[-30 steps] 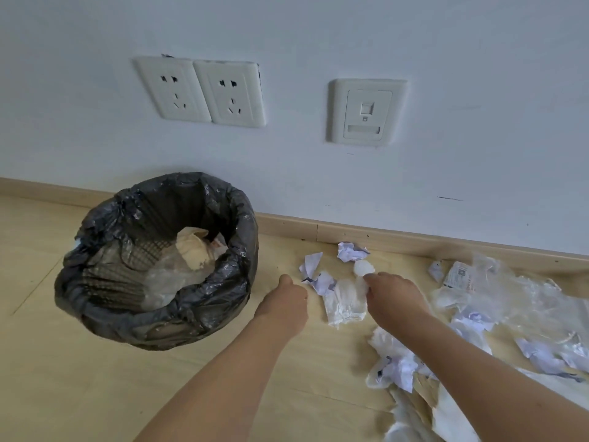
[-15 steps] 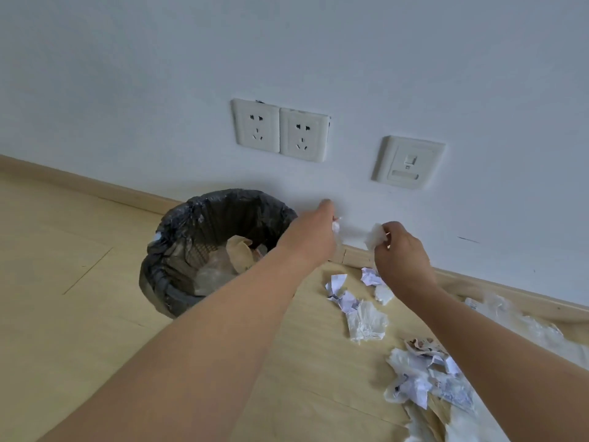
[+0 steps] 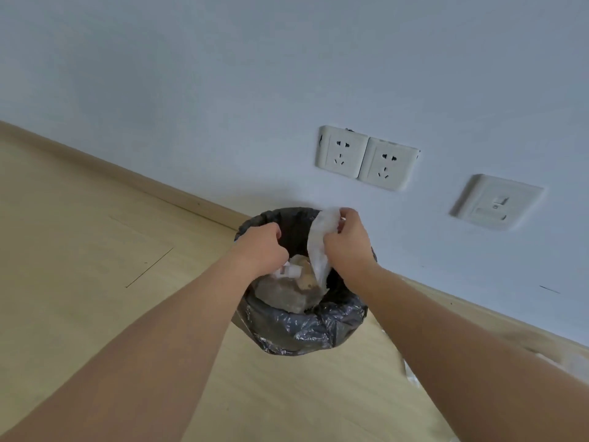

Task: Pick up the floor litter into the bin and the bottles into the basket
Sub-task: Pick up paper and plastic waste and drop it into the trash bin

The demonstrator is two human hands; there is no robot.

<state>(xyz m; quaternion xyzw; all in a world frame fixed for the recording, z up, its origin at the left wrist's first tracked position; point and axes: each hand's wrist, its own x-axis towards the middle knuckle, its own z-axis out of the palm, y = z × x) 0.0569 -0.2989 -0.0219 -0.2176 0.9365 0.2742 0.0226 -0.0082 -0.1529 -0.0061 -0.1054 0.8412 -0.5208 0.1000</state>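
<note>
The bin (image 3: 306,330), lined with a black bag, stands on the floor against the wall and holds crumpled brownish and clear litter (image 3: 287,291). My left hand (image 3: 261,250) hovers over its left rim with curled fingers. Small white paper scraps (image 3: 288,271) show just beneath it, inside the bin mouth; whether the hand still touches them is unclear. My right hand (image 3: 347,244) is over the bin's right side, pinching a long white crumpled sheet (image 3: 318,247) that hangs down into the bin. No bottles or basket are in view.
Two wall sockets (image 3: 366,157) and a switch plate (image 3: 495,202) sit on the wall above the bin. A wooden skirting board (image 3: 153,186) runs along the wall. Pale litter (image 3: 567,362) and clear plastic (image 3: 411,374) lie on the floor at right.
Both hands rose from the litter pile and swung left over the bin. The right hand carried the white sheet along, and white scraps now show below the left hand inside the bin.
</note>
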